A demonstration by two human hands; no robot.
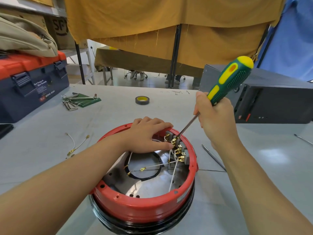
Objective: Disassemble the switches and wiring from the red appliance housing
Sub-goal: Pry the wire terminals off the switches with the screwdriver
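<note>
So, right hand (216,116): gripping the screwdriver (228,80), tip at the switches (177,146)
Left hand (149,134): spread flat, fingers loose, on the red housing (144,207)

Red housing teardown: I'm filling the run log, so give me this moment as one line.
stage: freeing switch terminals | right hand: screwdriver, tip at brass terminals | left hand: steadying red housing | loose wire: on table

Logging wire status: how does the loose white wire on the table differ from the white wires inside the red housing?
The loose wire lies curled on the table, both terminals free. The housing wires run fairly straight inside the red housing, several ending at the gray switches. Both have white insulation and gold terminals.
</note>
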